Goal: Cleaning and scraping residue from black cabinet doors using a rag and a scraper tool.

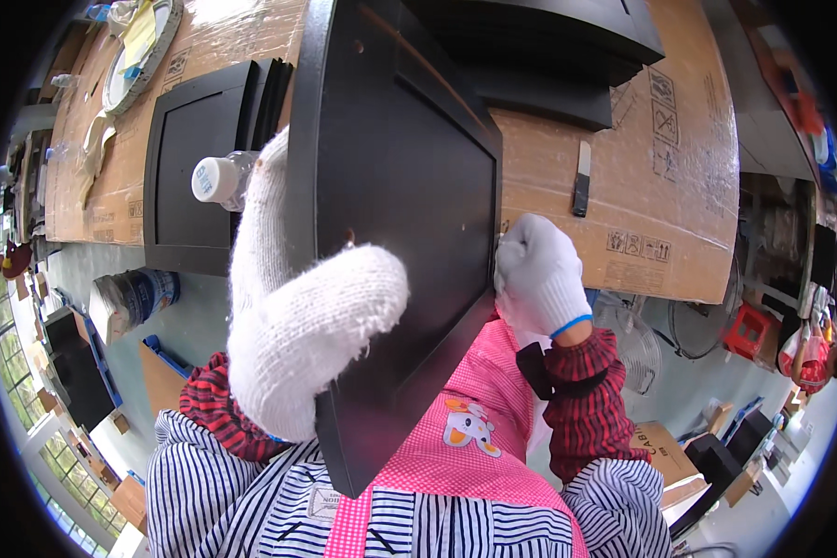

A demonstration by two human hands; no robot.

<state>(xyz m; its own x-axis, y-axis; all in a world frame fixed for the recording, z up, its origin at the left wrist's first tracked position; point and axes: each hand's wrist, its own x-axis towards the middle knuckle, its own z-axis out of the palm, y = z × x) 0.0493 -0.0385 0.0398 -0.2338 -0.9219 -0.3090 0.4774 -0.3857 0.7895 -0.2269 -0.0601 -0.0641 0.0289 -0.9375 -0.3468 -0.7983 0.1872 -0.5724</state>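
Note:
A black framed cabinet door panel [409, 177] is held upright on edge in front of me, its recessed face turned to the right. My left hand [297, 325], in a white knit glove, is closed around the panel's left edge, thumb over the face. My right hand [539, 274], gloved in white too, is curled against the panel's far right edge. What its fingers hold, if anything, is hidden. Beyond that hand, a flat blade with a black handle [581, 181] lies on the cardboard-covered table [660, 223].
More black panels [195, 177] lie at the left, with a white-capped clear bottle [218, 179] by them. A stack of black panels [558, 65] stands at the back. A round tray [139, 65] holding a yellow cloth is far left. A red crate [751, 332] sits at the right.

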